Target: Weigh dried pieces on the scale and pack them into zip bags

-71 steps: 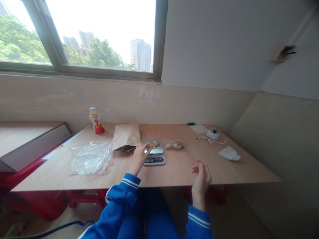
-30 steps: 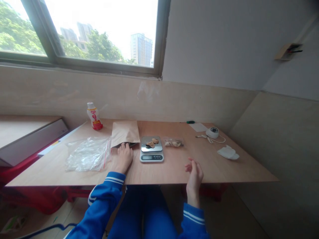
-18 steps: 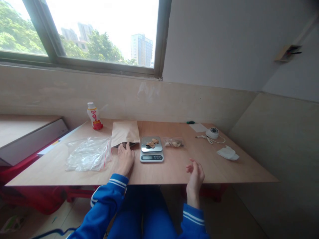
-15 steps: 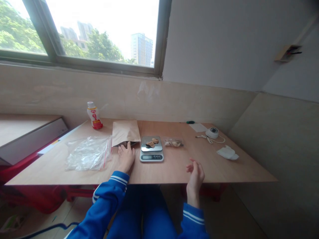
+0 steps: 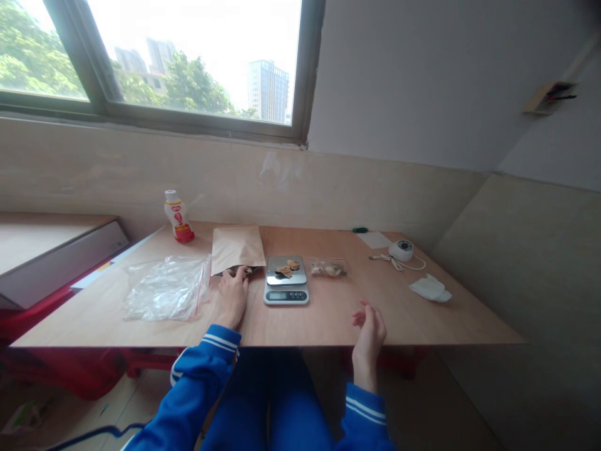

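Drawn back off the steel digital scale, the left hand lies with fingertips on a dark flat packet under a brown kraft envelope, grip unclear; just right of it, the scale holds tan chunks; the right hand hangs open, empty

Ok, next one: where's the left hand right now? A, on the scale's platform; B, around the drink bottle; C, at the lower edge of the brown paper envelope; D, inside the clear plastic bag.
C. The fingertips of the left hand reach the lower edge of the brown paper envelope, while the hand stays beside the digital kitchen scale, not on it.
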`<state>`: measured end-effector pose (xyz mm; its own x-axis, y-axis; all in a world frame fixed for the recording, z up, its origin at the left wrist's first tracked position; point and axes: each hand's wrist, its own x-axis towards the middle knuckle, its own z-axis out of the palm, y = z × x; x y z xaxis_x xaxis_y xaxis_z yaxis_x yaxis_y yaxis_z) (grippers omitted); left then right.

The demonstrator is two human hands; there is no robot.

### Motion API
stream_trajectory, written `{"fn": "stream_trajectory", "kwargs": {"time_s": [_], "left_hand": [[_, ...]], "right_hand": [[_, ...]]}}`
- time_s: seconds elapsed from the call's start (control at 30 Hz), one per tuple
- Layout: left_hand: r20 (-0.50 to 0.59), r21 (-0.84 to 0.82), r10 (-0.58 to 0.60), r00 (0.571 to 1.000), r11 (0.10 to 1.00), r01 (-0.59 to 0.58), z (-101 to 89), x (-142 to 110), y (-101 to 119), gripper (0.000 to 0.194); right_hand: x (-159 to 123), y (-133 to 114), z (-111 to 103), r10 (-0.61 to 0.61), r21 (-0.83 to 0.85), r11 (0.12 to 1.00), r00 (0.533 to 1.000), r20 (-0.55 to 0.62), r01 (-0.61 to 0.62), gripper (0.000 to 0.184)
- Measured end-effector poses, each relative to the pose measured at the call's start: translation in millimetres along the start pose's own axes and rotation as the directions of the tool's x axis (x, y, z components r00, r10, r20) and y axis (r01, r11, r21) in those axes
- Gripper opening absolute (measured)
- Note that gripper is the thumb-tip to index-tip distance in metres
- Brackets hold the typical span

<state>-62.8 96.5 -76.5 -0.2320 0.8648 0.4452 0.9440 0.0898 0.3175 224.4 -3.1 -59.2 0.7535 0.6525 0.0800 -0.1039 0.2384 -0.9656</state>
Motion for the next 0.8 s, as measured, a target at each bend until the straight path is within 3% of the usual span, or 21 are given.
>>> {"fn": "stream_trajectory", "kwargs": {"time_s": [0.33,0.5,0.63,0.8], "left_hand": [[-0.067,-0.205,0.049,0.997,0.977,-0.062,-20.6,-15,1,0.030],[-0.062,-0.307,-0.025,0.998,0.952,0.004,-35.1,-27,16,0.033],[-0.025,-0.432,0.114,0.993,0.895,-0.113,-30.0,-10,36,0.034],[0.061,-0.401,0.248,0.967,0.893,-0.204,-4.1,28,54,0.032]], "right_hand": [[2,-1,-4,-0.022,-0.010,1.000,1.000,-0.005,0.022,0.031],[1,-1,-3,-0.021,-0.002,1.000,1.000,-0.003,0.021,0.029],[1,0,-1,0.004,0.009,1.000,1.000,0.013,-0.005,0.028],[4,2,-3,0.019,0.007,1.000,1.000,0.010,-0.019,0.030]]}}
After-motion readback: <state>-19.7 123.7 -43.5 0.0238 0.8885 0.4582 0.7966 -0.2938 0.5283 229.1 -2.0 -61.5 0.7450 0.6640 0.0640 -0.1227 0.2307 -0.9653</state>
